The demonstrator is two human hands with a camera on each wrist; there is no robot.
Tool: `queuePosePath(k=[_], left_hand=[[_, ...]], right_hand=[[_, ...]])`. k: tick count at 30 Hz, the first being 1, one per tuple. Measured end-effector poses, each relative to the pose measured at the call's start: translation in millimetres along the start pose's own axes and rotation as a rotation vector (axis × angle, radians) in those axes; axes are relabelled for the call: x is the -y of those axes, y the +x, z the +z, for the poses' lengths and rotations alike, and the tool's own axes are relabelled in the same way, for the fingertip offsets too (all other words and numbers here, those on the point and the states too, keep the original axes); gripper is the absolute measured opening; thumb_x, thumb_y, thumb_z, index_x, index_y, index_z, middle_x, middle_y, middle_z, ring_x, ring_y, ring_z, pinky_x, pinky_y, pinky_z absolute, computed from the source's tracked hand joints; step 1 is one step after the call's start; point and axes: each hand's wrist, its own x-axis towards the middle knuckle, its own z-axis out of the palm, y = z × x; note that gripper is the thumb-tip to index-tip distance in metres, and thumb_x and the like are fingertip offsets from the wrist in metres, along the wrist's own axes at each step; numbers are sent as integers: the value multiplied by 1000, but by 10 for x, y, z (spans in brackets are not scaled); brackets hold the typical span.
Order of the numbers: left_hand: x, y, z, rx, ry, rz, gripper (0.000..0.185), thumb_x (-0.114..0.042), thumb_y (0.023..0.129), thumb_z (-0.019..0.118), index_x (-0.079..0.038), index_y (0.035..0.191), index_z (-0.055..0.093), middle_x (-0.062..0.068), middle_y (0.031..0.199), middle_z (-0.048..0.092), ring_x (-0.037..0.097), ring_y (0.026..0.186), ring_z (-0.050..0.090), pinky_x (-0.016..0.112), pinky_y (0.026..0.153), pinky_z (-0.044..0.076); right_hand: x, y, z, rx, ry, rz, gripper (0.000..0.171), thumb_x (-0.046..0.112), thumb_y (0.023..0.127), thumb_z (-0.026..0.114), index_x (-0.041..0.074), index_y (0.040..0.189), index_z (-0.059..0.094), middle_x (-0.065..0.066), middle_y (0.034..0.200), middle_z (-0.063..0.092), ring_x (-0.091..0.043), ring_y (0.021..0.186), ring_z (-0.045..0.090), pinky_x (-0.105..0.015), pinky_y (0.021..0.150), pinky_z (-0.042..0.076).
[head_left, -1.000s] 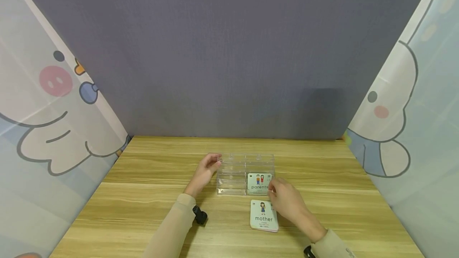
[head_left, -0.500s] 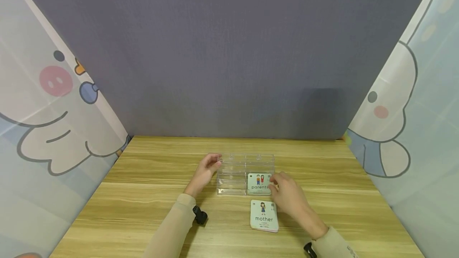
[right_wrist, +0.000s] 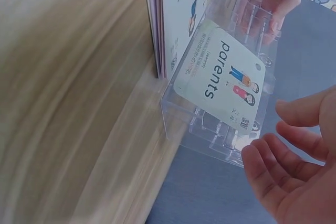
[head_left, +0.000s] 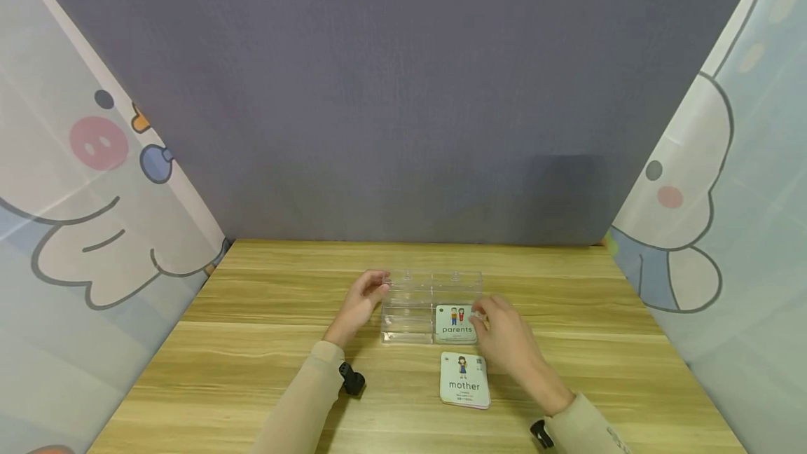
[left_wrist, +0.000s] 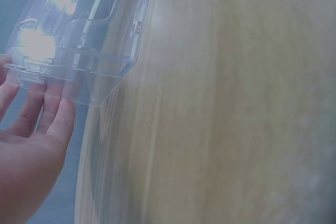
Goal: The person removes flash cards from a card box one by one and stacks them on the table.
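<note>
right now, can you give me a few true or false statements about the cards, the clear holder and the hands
1. A card reading "parents" stands in the right front slot of the clear plastic tiered holder. True.
2. The stack of cards topped by "mother" lies inside the holder. False: it lies on the light wooden table, in front of the holder.
3. The left hand touches the holder's left end with straight fingers. True.
4. The right hand grips the "mother" stack. False: it is open beside the "parents" card, at the holder's right end.
5. The holder's left slots are full of cards. False: they look empty.
</note>
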Motion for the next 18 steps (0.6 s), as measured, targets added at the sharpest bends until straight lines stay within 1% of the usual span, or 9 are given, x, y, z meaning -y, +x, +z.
queuePosePath(k=[4, 7, 9, 14, 15, 18], left_hand=[[11, 1, -2, 4, 0, -2, 35, -14, 105, 58, -1, 137, 56, 13, 129, 60, 27, 119, 57, 44, 101, 47], [16, 6, -2, 2, -4, -5, 34, -14, 105, 59, -2, 137, 57, 12, 129, 60, 27, 119, 57, 44, 101, 47], [18, 9, -2, 0, -8, -9, 34, -14, 105, 59, -3, 137, 57, 12, 129, 60, 27, 119, 57, 45, 101, 47], [23, 11, 1, -4, -14, 8, 34, -14, 104, 59, -1, 136, 57, 15, 129, 60, 29, 119, 57, 46, 102, 47], [-13, -2, 6, -4, -17, 8, 34, -13, 105, 59, 0, 136, 56, 17, 130, 60, 31, 120, 57, 48, 102, 46], [-11, 1, 3, -1, -22, 4, 35, -13, 105, 58, 0, 137, 56, 17, 131, 59, 31, 120, 57, 48, 103, 46]], right_hand=[[-1, 21, 6, -21, 0, -17, 19, 9, 86, 80, 6, 103, 71, -6, 99, 67, -19, 82, 64, -33, 66, 55], [-10, 39, 17, -43, 6, -41, 20, 8, 86, 80, 4, 104, 72, -7, 99, 68, -21, 85, 66, -36, 68, 56], [-18, 51, 25, -57, 7, -58, 20, 8, 86, 81, 3, 104, 72, -6, 97, 68, -21, 85, 65, -36, 69, 56], [-47, 78, 53, -82, 1, -92, 20, 6, 85, 82, 3, 102, 72, -5, 94, 67, -19, 83, 65, -34, 68, 56], [-54, 83, 59, -85, 1, -97, 20, 5, 84, 82, 3, 101, 72, -5, 94, 67, -20, 83, 64, -34, 68, 56], [-64, 99, 74, -82, 5, -95, 20, 5, 85, 82, 3, 102, 72, -6, 97, 67, -21, 86, 65, -35, 70, 57]])
